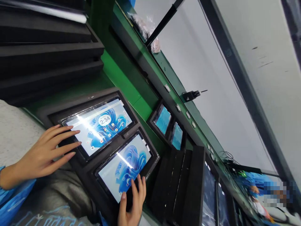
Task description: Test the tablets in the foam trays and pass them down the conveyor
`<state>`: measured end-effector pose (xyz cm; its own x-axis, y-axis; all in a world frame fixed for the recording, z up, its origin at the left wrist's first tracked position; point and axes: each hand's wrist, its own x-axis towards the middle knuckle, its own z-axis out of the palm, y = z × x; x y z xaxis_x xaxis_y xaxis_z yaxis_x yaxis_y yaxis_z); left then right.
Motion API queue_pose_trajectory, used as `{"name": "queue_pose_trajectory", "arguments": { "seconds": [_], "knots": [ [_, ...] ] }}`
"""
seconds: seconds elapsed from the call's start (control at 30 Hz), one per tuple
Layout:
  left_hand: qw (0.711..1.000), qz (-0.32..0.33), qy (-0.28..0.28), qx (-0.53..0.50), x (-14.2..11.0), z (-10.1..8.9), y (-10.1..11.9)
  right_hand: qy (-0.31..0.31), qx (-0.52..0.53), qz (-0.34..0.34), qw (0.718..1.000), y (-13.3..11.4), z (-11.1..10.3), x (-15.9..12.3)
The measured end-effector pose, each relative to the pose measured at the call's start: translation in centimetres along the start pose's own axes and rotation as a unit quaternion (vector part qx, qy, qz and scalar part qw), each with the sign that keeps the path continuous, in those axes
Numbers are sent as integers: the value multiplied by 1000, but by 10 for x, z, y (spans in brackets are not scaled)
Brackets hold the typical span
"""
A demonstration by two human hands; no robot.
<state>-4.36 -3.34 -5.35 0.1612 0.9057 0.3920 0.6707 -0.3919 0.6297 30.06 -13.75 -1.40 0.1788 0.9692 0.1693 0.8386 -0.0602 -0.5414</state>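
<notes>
Two lit tablets lie side by side in the cut-outs of a black foam tray point(94, 171) in front of me. On the upper tablet point(103, 121) a blue swirl wallpaper, app icons and a clock reading 2:34 show. My left hand point(50, 150) is spread, with its fingertips over that tablet's left end. The lower tablet point(127, 166) shows the same wallpaper with few icons. At its lower edge rests my right hand point(133, 201), fingers apart and thumb near the screen's bottom corner. Neither hand grips anything.
Black foam trays point(51, 56) are stacked at upper left. Farther along the green bench point(127, 81), another tray holds two lit tablets point(162, 121). More foam trays point(176, 185) stand at right, with dark tablets point(209, 188). A person in blue point(254, 183) is at far right.
</notes>
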Motion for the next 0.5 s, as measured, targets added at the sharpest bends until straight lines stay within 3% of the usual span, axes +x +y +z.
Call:
{"name": "queue_pose_trajectory", "arguments": {
  "seconds": [0.2, 0.4, 0.5],
  "knots": [
    [998, 63, -25, 5, -5, 8, 14, -7, 87, 209, 974, 7, 13, -28],
    [987, 68, -99, 110, 1, 8, 21, 16, 120, 242, 963, 12, 17, -36],
    [986, 66, -112, 109, 1, 7, 22, 17, 134, 254, 958, 7, 16, -35]
  ]
}}
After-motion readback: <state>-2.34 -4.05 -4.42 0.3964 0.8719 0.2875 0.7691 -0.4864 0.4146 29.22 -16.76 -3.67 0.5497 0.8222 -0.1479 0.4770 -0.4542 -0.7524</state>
